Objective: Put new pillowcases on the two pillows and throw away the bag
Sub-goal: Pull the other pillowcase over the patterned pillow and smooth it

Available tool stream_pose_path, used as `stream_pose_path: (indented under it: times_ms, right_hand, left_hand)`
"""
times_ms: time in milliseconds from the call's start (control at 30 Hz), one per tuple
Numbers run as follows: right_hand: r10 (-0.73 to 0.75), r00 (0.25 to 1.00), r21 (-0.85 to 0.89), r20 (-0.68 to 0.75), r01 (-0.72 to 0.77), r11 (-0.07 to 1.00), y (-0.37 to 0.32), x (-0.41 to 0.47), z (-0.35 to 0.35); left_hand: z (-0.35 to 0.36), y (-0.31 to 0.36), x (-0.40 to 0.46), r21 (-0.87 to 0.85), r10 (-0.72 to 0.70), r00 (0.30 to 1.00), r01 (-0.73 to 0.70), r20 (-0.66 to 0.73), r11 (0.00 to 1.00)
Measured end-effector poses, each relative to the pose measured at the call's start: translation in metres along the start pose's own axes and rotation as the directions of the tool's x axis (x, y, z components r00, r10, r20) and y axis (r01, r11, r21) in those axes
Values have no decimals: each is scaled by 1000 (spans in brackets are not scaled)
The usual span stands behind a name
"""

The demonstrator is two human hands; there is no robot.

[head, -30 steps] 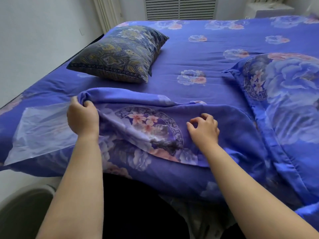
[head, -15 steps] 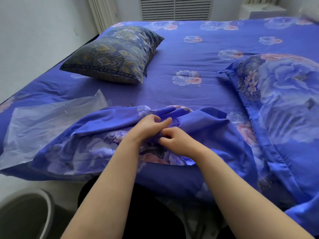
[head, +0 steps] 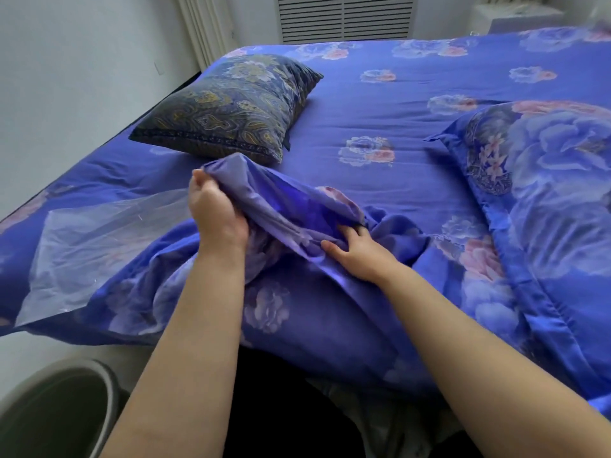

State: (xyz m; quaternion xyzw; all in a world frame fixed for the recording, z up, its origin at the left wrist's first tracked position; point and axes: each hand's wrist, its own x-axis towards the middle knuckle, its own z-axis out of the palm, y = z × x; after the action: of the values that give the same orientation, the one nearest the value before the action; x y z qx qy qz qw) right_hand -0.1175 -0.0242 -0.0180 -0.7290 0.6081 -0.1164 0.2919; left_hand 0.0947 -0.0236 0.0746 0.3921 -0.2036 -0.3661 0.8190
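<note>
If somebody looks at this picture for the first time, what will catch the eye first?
First, two bare hands at the centre: the left hand lifts a fold of the blue floral pillowcase, and the right hand grips it lower. Next, the dark patterned pillow behind, on the bed. A clear plastic bag lies flat at the left.

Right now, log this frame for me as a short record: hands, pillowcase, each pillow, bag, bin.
left hand: grips a raised fold of the loose pillowcase
right hand: fingers tucked into the pillowcase folds, apparently at its opening
loose pillowcase: blue floral, bunched on the near edge of the bed, not yet on a pillow
dark patterned pillow: far left on the bed, still in its dark paisley cover
right pillow: already in a blue floral case
clear plastic bag: flat on the bed, left of the hands
bin: on the floor, lower left, contents not visible
</note>
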Motion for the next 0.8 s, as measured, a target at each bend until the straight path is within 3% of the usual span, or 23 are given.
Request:
stream_pose_path:
  times_ms: [100, 167, 233, 267, 367, 467, 567, 600, 667, 733, 800]
  right_hand:
    - [-57, 995, 82, -76, 63, 995, -6, 8, -11]
    - [-60, 997, 20, 46, 59, 998, -6, 14, -15]
    - [-16, 981, -124, 194, 41, 991, -5, 17, -13]
    - [-4, 985, -189, 173, 37, 981, -6, 17, -9]
    - [-70, 990, -217, -121, 42, 975, -16, 19, 0]
    - [-84, 969, -55, -234, 73, 996, -26, 26, 1]
    - [-71, 957, 59, -281, 91, 994, -32, 41, -3]
    - [-62, 956, 87, -288, 91, 992, -34, 49, -4]
    - [-14, 963, 148, -270, 55, 987, -38, 66, -8]
    - [42, 975, 233, -217, 10, 972, -39, 85, -12]
    - [57, 979, 291, -195, 2, 957, -41, 109, -16]
  left_hand:
    - [-15, 13, 12, 18, -20, 998, 21, -55, 1000]
    - [-27, 9, 21, 201, -90, 994, 100, -59, 974]
    - [-40, -4, 31, 448, -125, 990, 141, -65, 883]
    - [-48, -12, 37, 514, -160, 983, 184, -91, 838]
    - [-69, -28, 51, 662, -227, 951, 308, -208, 683]
    - [-71, -30, 60, 832, 4, 981, 162, -193, 531]
    - [-50, -25, 65, 934, 283, 957, -161, 69, 319]
    - [-40, -24, 69, 918, 302, 944, -230, 131, 322]
    - [-17, -23, 87, 830, 253, 961, -232, 114, 507]
    - [8, -22, 107, 656, 71, 997, -57, 5, 752]
    - [35, -30, 131, 435, -241, 970, 224, -15, 872]
